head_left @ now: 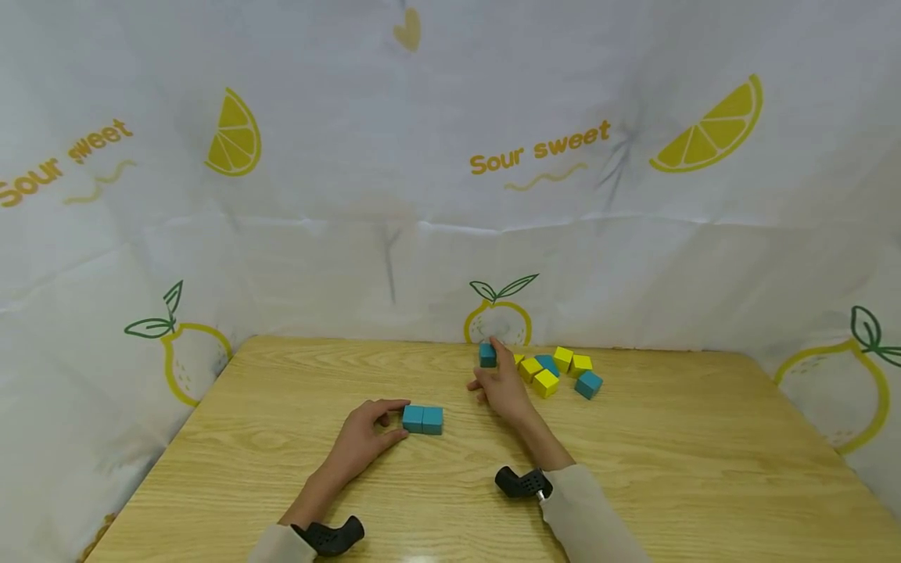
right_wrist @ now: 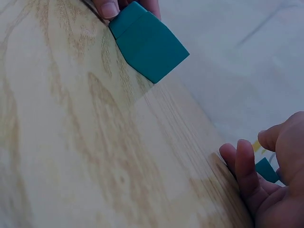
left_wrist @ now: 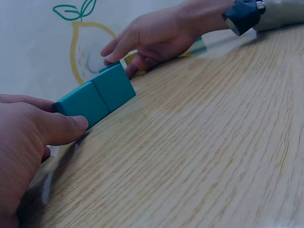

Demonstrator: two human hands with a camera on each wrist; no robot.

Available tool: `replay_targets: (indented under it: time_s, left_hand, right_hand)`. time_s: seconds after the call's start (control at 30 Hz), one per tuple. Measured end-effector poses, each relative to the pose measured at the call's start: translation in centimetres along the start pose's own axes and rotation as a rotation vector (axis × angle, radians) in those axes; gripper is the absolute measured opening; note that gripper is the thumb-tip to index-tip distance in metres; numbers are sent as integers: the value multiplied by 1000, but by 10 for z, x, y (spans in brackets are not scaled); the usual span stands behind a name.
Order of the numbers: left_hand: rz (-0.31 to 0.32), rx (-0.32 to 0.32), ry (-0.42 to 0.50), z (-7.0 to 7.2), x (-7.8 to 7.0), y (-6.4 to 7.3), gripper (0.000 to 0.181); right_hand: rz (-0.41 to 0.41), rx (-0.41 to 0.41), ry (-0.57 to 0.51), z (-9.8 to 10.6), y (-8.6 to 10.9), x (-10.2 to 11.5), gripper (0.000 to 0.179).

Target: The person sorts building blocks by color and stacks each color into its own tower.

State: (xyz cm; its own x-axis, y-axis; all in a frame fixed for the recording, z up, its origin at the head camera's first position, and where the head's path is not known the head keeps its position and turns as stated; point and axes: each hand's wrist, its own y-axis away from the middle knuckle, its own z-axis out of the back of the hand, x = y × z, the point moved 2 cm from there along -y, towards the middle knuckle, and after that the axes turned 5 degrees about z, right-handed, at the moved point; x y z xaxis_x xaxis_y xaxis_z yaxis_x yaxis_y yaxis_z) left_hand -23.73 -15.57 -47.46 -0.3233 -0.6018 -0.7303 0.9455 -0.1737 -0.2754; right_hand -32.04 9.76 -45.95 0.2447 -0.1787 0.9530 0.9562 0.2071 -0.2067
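Observation:
Two blue cubes sit side by side at the table's front middle: a left blue cube (head_left: 412, 419) and a right blue cube (head_left: 432, 421). My left hand (head_left: 360, 438) pinches the left one between thumb and fingers; the left wrist view shows the thumb (left_wrist: 78, 124) on its near face. Farther back, my right hand (head_left: 505, 387) reaches round another blue cube (head_left: 486, 355) by the table's back edge. Its index finger lies along that cube's right side, with the thumb in front. A gap shows between fingers and cube (right_wrist: 267, 170) in the right wrist view.
Right of my right hand lies a loose group: several yellow cubes (head_left: 545, 383), a blue piece (head_left: 547, 364) among them and a blue cube (head_left: 588, 385) at the right. A white lemon-print cloth (head_left: 338, 266) hangs behind the wooden table (head_left: 676, 453).

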Motion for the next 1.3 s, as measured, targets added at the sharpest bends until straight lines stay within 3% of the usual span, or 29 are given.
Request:
replay_targets:
  time_s: [0.17, 0.5, 0.67, 0.73, 0.93, 1.3]
  left_hand:
    - [-3, -1, 3, 1, -2, 1, 45]
    - [-29, -22, -3, 0, 0, 0, 44]
    - [-23, -20, -10, -1, 0, 1, 45]
    - [-19, -18, -8, -1, 0, 1, 45]
    - [8, -4, 9, 0, 0, 1, 44]
    - [-16, -13, 0, -1, 0, 2, 46]
  right_hand:
    - [30, -11, 15, 0, 1, 1, 59]
    - [77, -158, 112, -2, 5, 0, 44]
    - [133, -197, 263, 1, 9, -1, 39]
    - [147, -191, 295, 2, 11, -2, 41]
    - [125, -118, 238, 3, 13, -3, 50]
    - [98, -55, 243, 9, 16, -4, 40]
